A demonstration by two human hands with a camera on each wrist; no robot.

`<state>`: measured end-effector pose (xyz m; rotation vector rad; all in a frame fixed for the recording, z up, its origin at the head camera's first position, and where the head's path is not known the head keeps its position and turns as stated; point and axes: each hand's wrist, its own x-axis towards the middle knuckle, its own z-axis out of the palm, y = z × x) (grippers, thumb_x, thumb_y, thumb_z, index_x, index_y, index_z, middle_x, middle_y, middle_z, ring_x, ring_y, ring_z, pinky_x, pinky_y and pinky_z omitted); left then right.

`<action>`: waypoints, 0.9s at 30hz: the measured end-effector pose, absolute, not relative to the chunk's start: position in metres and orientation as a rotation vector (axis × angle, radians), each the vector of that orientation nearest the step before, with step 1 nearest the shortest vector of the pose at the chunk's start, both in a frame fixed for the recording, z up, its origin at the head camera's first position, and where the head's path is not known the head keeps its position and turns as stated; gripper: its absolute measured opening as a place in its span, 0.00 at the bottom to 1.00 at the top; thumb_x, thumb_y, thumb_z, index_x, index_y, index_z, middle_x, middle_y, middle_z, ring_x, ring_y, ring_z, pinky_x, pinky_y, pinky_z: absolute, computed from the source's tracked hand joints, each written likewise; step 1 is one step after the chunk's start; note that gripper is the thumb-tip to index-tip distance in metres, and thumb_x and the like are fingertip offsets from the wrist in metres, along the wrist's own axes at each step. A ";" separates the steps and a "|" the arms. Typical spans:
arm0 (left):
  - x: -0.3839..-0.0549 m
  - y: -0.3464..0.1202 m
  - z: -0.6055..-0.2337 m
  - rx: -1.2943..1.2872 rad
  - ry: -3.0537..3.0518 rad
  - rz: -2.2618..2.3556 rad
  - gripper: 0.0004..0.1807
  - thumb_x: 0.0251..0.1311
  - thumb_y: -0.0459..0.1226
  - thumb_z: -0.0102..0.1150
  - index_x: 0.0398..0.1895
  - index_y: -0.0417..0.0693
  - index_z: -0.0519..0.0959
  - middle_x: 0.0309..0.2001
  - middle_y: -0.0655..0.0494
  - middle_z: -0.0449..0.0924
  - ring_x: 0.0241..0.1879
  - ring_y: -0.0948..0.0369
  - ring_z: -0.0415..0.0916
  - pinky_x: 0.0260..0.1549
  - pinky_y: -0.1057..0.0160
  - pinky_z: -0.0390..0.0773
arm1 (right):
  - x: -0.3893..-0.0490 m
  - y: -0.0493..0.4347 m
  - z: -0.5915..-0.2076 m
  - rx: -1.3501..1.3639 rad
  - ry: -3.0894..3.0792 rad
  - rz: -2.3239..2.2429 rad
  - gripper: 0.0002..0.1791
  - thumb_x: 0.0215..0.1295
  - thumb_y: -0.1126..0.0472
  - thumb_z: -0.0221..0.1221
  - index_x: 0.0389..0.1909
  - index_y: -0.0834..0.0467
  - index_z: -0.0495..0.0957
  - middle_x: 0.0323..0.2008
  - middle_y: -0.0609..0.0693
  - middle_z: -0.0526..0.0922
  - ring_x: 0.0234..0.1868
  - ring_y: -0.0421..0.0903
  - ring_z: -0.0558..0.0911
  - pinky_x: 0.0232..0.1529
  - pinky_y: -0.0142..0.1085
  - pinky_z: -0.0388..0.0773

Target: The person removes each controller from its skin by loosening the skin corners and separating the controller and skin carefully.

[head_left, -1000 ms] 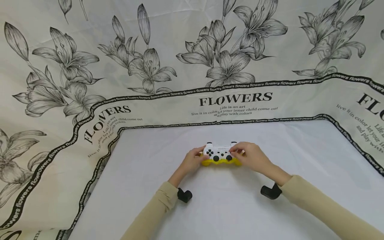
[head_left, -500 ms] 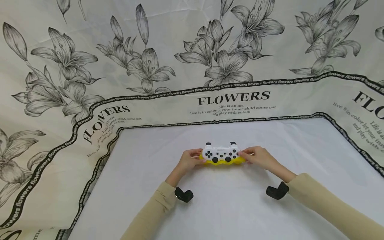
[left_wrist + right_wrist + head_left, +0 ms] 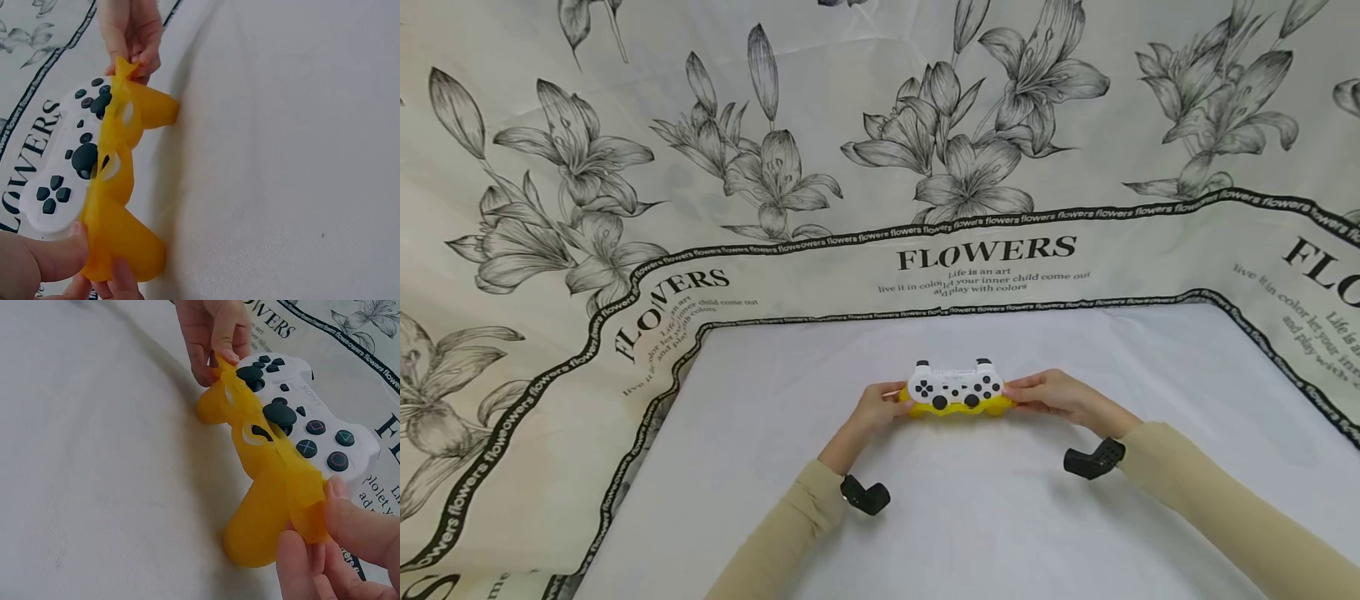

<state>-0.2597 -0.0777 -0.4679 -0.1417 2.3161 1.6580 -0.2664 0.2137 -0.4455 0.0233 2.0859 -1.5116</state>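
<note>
A white game controller (image 3: 955,382) with black sticks and buttons is held between both hands. A soft yellow silicone cover (image 3: 259,515) wraps its two handles and lower edge, while the white button face stays bare. My left hand (image 3: 874,408) pinches the cover at the controller's left end, thumb on top and fingers beneath. At the other end my right hand (image 3: 1060,398) pinches a loose flap of the cover between thumb and fingers. In the right wrist view that flap stands away from the right handle. The controller's underside is hidden.
A white cloth (image 3: 970,517) covers the table under the hands. Behind it hangs a flower-printed curtain (image 3: 820,275) with black lettered borders. Black wrist-worn devices (image 3: 867,495) jut out below each forearm.
The right hand has moved from the controller's right button area outward to its right end, where it now grips the cover. The right-hand buttons are uncovered to view. The left hand keeps its hold.
</note>
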 end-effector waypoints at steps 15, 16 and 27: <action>-0.258 -0.083 -0.469 -0.030 2.276 1.590 0.25 0.62 0.31 0.59 0.61 0.28 0.69 0.53 0.38 0.77 0.44 0.59 0.75 0.47 0.63 0.80 | -0.269 0.216 -0.442 -0.013 1.948 -1.517 0.30 0.68 0.64 0.55 0.63 0.79 0.60 0.39 0.46 0.82 0.38 0.37 0.82 0.46 0.32 0.82; -0.258 -0.084 -0.469 -0.029 2.259 1.594 0.25 0.63 0.31 0.58 0.62 0.28 0.68 0.53 0.38 0.77 0.44 0.59 0.76 0.48 0.63 0.80 | -0.268 0.217 -0.442 -0.012 1.944 -1.523 0.30 0.68 0.64 0.54 0.63 0.79 0.60 0.39 0.46 0.82 0.38 0.37 0.82 0.46 0.32 0.82; -0.262 -0.086 -0.473 -0.053 2.210 1.691 0.21 0.69 0.33 0.50 0.61 0.30 0.70 0.51 0.41 0.78 0.44 0.61 0.76 0.49 0.62 0.80 | -0.260 0.219 -0.447 0.040 1.742 -1.690 0.21 0.68 0.63 0.56 0.58 0.71 0.72 0.37 0.47 0.84 0.39 0.38 0.84 0.46 0.32 0.81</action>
